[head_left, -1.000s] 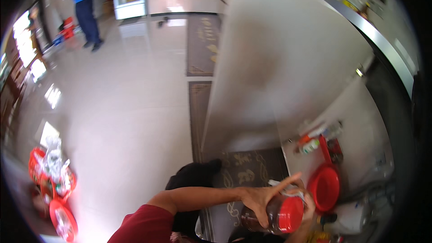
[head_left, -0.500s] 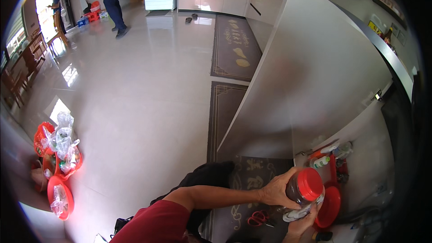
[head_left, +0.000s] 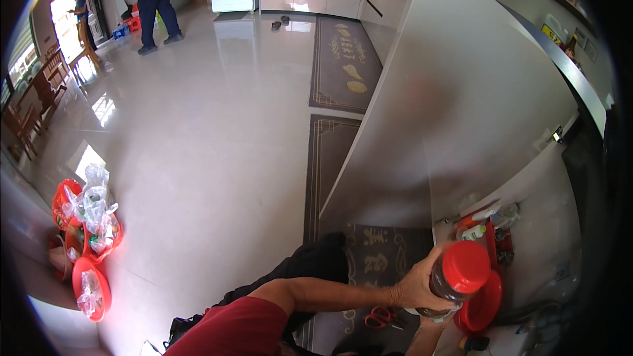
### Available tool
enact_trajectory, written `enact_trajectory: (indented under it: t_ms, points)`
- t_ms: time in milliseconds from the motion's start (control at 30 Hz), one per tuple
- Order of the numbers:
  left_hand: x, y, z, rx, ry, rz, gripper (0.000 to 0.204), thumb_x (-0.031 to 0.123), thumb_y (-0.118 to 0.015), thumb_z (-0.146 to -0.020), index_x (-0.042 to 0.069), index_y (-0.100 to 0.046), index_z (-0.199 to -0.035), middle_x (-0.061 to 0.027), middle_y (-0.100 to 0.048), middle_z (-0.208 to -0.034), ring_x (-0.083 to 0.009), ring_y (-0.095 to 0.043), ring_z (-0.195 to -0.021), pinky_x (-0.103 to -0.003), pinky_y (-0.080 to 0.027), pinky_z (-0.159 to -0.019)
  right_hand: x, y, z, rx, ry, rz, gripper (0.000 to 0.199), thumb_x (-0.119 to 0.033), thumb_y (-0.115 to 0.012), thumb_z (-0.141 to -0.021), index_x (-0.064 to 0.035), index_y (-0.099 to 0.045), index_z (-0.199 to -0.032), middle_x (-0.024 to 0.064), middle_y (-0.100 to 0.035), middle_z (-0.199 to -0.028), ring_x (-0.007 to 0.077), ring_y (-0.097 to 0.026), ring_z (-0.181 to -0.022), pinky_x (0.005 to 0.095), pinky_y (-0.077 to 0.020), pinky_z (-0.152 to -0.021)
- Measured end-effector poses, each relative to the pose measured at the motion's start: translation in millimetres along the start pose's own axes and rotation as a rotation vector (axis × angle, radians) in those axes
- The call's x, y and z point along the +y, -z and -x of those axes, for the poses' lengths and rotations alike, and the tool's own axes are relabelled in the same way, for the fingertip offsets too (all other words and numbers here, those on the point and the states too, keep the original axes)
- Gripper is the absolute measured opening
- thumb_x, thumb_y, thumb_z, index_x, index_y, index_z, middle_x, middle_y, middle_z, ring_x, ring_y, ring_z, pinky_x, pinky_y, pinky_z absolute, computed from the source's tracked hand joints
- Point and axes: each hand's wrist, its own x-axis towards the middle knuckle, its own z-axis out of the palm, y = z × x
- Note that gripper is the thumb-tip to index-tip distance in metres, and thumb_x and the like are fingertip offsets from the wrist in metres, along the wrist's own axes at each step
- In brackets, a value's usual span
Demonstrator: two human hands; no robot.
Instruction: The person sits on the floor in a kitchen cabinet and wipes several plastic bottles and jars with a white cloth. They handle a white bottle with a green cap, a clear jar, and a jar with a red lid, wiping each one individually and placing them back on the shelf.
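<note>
A clear plastic jar [head_left: 444, 283] with dark contents and a red screw lid stands upright in the grip of my left hand [head_left: 417, 283], whose fingers wrap its side. My right hand [head_left: 432, 331] is at the jar's base, closed around a pale cloth [head_left: 440, 312] pressed against it; the jar hides most of both. Below my left wrist, red-handled scissors [head_left: 381, 317] lie on the dark mat. Just right of the jar is a red plastic basin [head_left: 484, 303] inside the opened cabinet.
A large cabinet door [head_left: 422, 112] stands open along the right. Behind the jar, a white bottle with a green cap [head_left: 473, 232] sits in the cabinet. Red baskets with plastic bags [head_left: 95, 207] are on the floor at left. A person in blue [head_left: 155, 0] stands far off.
Both hands have shifted slightly right with the jar, bringing its lid closer. The cloth is now mostly hidden beneath the jar. The far person in blue has changed stance.
</note>
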Motion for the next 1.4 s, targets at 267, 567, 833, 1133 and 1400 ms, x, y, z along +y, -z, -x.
enact_trajectory:
  t_ms: [267, 567, 833, 1133, 1400]
  points:
    - [-11, -6, -3, 0.166, -0.099, -0.074, 0.104, 0.023, -0.084, -0.057, 0.003, -0.021, -0.138, -0.0171, -0.041, -0.131, -0.0292, -0.042, -0.125, -0.039, -0.034, -0.103, 8, -62, 9, 0.245, -0.066, -0.167, 0.052, -0.045, -0.039, -0.093, -0.0105, -0.04, -0.132, 0.0091, -0.048, -0.129, 0.0257, -0.051, -0.115, 0.0414, -0.0485, -0.088]
    - [-12, 2, -15, 0.258, -0.108, -0.245, 0.103, 0.025, -0.083, -0.057, -0.002, -0.023, -0.136, -0.0212, -0.039, -0.131, -0.0358, -0.04, -0.124, -0.039, -0.034, -0.103, 14, -82, 29, 0.354, -0.106, -0.144, 0.05, -0.044, -0.036, -0.094, -0.0116, -0.04, -0.132, 0.0065, -0.05, -0.125, 0.0246, -0.054, -0.11, 0.0405, -0.0479, -0.09]
    - [-14, -5, -1, 0.127, -0.143, -0.35, 0.1, 0.027, -0.083, -0.056, 0.002, -0.029, -0.135, -0.0191, -0.04, -0.129, -0.037, -0.042, -0.119, -0.041, -0.034, -0.101, 16, -12, 6, 0.559, 0.222, 0.285, 0.051, -0.042, -0.038, -0.094, -0.0049, -0.043, -0.129, 0.0107, -0.049, -0.124, 0.0247, -0.054, -0.109, 0.0381, -0.0475, -0.088]
    - [0, 2, 5, -0.222, 0.073, -0.08, 0.101, 0.025, -0.083, -0.057, 0.005, -0.022, -0.135, -0.0145, -0.044, -0.126, -0.028, -0.047, -0.119, -0.038, -0.038, -0.1, -16, -2, -2, 0.3, 0.127, 0.062, 0.049, -0.035, -0.04, -0.09, 0.0018, -0.044, -0.122, 0.0143, -0.051, -0.119, 0.026, -0.053, -0.105, 0.0394, -0.0444, -0.09]
    - [-3, 17, 8, -0.075, 0.208, -0.083, 0.094, 0.026, -0.081, -0.059, 0.007, -0.026, -0.132, -0.0177, -0.048, -0.123, -0.0317, -0.048, -0.118, -0.038, -0.037, -0.1, -39, -67, 11, 0.307, 0.388, 0.361, 0.057, -0.028, -0.044, -0.086, 0.0028, -0.035, -0.133, 0.018, -0.042, -0.132, 0.0298, -0.044, -0.12, 0.0404, -0.0371, -0.099]
